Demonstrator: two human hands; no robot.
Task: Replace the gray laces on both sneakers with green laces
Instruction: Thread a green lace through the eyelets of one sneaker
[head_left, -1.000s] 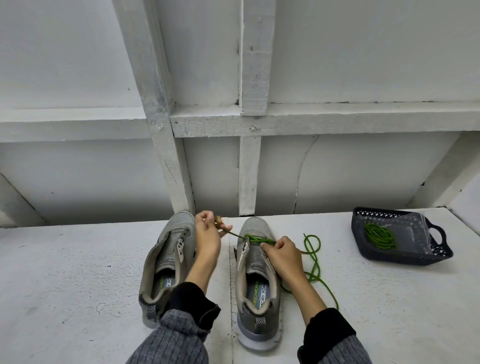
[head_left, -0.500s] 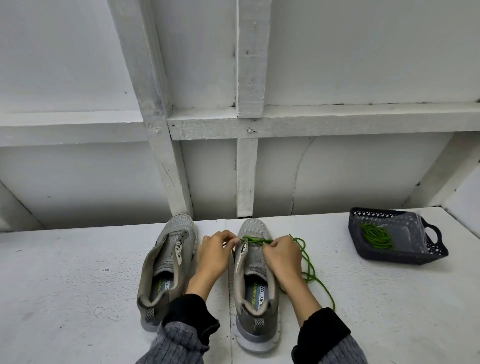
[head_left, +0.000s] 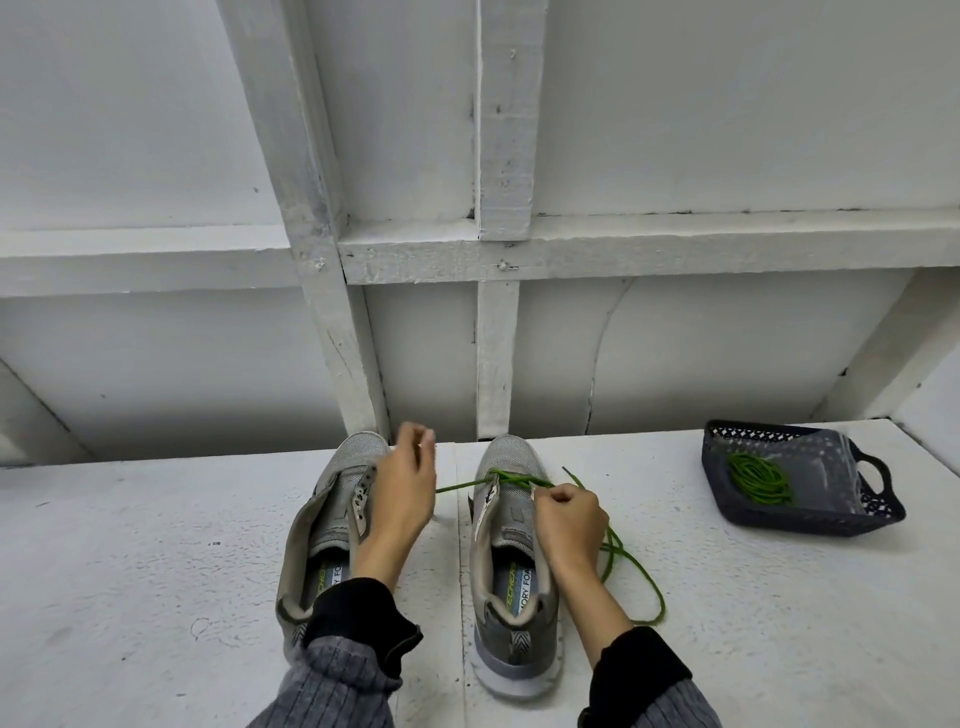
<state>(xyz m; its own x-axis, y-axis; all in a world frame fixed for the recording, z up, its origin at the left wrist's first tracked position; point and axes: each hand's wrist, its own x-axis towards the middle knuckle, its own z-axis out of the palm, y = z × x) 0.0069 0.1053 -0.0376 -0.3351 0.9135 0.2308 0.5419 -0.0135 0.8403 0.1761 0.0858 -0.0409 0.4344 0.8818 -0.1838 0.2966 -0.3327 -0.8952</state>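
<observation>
Two grey sneakers stand side by side on the white surface, toes away from me. The left sneaker (head_left: 332, 525) has no lace. A green lace (head_left: 511, 479) runs through the front eyelets of the right sneaker (head_left: 511, 545). My left hand (head_left: 402, 493) is raised between the shoes and holds one end of that lace, pulled out to the left. My right hand (head_left: 569, 519) pinches the other side of the lace at the shoe's right eyelets. The lace's loose length trails in loops on the surface to the right.
A dark plastic basket (head_left: 831, 467) with a handle sits at the right, holding a coiled green lace (head_left: 758, 478). A white wall with wooden beams (head_left: 496, 338) rises just behind the shoes.
My left hand has moved from the right shoe's eyelets out to the left and up, drawing the lace end taut. My right hand stays at the right eyelets.
</observation>
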